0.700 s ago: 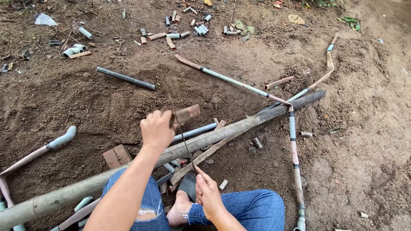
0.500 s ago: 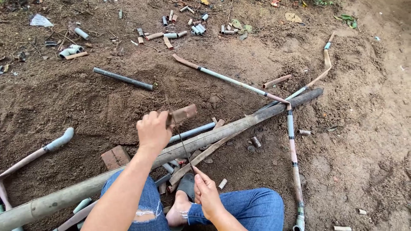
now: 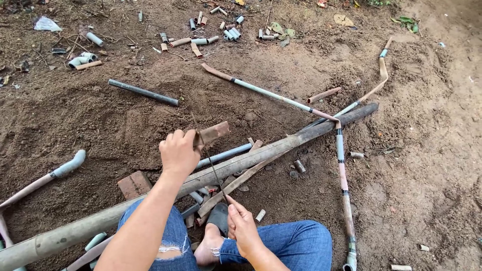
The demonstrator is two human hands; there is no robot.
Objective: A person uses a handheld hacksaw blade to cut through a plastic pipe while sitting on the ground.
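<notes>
Two hands share one thin blade [image 3: 213,168]: right hand [image 3: 244,227], nearest, fingers pinched on its lower end; left hand [image 3: 178,150] clenched on the upper end beside a short brown pipe piece [image 3: 213,132]. Blade runs taut between them, crossing the long muddy pole [image 3: 251,159], apparently so it bears across it. Beyond the left fingers: dark pipe [image 3: 143,92]; farther, scattered pipe offcuts [image 3: 211,30] on bare soil.

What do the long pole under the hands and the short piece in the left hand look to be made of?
Long pole: likely bamboo or weathered wood, grey-brown, rough and matte, with faint ring-like marks. Short piece gripped by the left hand: possibly a pipe offcut, dull reddish-brown with a dirt-stained surface; plastic or metal cannot be told.
</notes>
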